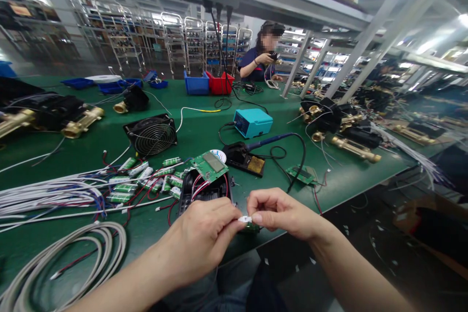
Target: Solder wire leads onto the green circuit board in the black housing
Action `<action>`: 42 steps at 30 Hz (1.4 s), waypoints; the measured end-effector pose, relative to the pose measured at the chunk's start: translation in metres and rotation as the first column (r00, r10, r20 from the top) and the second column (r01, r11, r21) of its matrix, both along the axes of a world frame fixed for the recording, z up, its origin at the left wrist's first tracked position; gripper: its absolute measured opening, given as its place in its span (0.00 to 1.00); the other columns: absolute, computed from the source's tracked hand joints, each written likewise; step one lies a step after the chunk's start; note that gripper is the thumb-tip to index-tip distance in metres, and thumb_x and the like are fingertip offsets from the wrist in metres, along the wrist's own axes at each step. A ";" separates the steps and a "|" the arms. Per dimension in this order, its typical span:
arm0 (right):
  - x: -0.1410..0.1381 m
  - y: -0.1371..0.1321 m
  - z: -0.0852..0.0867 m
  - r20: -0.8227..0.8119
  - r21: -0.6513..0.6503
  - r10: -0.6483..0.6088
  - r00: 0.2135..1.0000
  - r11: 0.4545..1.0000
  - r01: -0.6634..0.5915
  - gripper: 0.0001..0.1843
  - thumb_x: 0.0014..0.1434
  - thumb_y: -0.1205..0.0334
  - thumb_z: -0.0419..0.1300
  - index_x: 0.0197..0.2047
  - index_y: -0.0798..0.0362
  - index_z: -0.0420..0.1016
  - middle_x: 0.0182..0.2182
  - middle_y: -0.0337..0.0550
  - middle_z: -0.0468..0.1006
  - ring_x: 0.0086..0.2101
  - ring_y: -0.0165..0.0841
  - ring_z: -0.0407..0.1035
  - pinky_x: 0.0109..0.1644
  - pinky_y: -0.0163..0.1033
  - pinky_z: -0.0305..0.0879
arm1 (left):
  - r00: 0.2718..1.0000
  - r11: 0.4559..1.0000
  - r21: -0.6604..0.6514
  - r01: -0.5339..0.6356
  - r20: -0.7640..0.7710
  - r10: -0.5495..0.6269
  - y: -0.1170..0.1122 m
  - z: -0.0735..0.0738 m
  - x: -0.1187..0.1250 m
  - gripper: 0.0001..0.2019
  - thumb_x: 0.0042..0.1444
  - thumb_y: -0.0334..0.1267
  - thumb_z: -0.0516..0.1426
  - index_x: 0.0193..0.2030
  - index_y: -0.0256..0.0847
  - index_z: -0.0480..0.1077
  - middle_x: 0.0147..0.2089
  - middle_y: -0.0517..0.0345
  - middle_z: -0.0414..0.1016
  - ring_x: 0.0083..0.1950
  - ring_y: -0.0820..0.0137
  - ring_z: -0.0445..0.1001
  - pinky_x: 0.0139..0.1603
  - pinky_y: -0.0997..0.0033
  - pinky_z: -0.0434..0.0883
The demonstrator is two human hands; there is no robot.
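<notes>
My left hand (199, 239) and my right hand (281, 212) meet at the table's near edge, both pinched on a small white connector (244, 219). Just beyond them lies a black housing (204, 190) with red and white wires and a green circuit board (210, 164) propped on top. Part of a small green piece shows under the connector; I cannot make out what it is. Several green cylindrical batteries (146, 180) with red leads lie to the left of the housing.
The green table (190, 126) carries white cable bundles (54, 195), a coiled cable (66, 253), a black fan (151, 134), a teal soldering station (253, 122) with iron stand (244, 158), another circuit board (302, 174) and brass valve assemblies (343, 131). A person (261, 58) works at the far side.
</notes>
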State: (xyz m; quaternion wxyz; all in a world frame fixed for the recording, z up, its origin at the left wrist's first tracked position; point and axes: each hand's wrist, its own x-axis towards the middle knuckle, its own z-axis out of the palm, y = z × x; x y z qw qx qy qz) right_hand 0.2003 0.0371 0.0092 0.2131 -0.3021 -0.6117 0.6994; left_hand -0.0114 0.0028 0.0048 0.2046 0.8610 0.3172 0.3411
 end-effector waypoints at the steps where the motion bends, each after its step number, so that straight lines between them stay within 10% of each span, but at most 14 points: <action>1: 0.000 0.000 0.001 0.002 0.012 0.002 1.000 1.000 -0.002 0.19 0.55 0.49 0.66 0.30 0.56 0.68 0.20 0.30 0.61 0.21 0.21 0.51 0.23 0.29 0.46 | 1.000 1.000 0.001 0.000 0.000 0.000 0.000 0.000 0.000 0.13 0.66 0.30 0.51 0.32 0.33 0.73 0.27 0.59 0.69 0.27 0.74 0.68 0.29 0.75 0.61; 11: -0.005 -0.006 0.017 0.285 0.252 -0.048 0.957 0.967 -0.026 0.14 0.56 0.54 0.59 0.26 0.54 0.64 0.21 0.32 0.59 0.24 0.25 0.52 0.26 0.31 0.49 | 0.995 0.998 0.059 0.026 -0.094 -0.020 0.001 -0.004 -0.001 0.15 0.66 0.30 0.48 0.31 0.35 0.71 0.26 0.59 0.67 0.27 0.71 0.66 0.27 0.71 0.59; 42: -0.018 -0.014 0.020 0.281 0.243 -0.091 0.955 0.970 0.021 0.08 0.56 0.65 0.56 0.26 0.53 0.61 0.19 0.30 0.58 0.21 0.23 0.50 0.23 0.28 0.47 | 0.980 0.940 0.339 -0.025 -0.176 0.090 -0.007 -0.012 0.000 0.13 0.65 0.23 0.44 0.34 0.39 0.65 0.27 0.60 0.65 0.25 0.69 0.63 0.25 0.69 0.57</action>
